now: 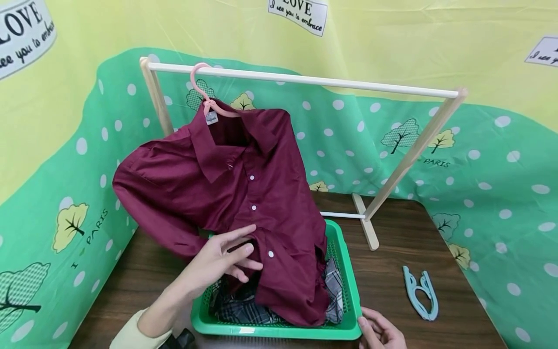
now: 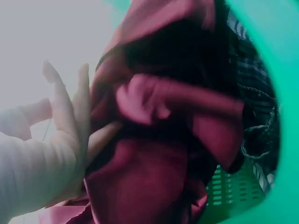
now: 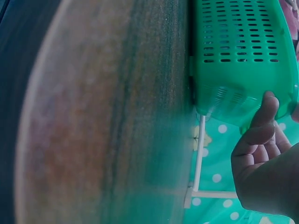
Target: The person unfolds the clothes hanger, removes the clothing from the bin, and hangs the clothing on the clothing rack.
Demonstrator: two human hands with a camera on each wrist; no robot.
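Observation:
A maroon button-up shirt (image 1: 283, 194) hangs on a pink hanger (image 1: 202, 82) hooked over the white rail near its left end. Its lower part droops into a green plastic basket (image 1: 355, 291). My left hand (image 1: 218, 259) is at the shirt's lower front, fingers spread and fairly straight; in the left wrist view, the fingertips meet the maroon cloth (image 2: 140, 172). At the basket's front right corner, my right hand (image 1: 380, 330) pinches the rim between thumb and fingers. The right wrist view shows its other fingers curled beside the basket's side wall (image 3: 238, 77).
Dark plaid clothing (image 1: 248, 310) lies in the basket under the shirt. A light blue folding hanger (image 1: 420, 293) lies on the wooden table (image 1: 392, 271) at the right. The rack's slanted right post (image 1: 414, 155) stands behind the basket. Patterned green and yellow cloth (image 1: 348, 140) surrounds the table.

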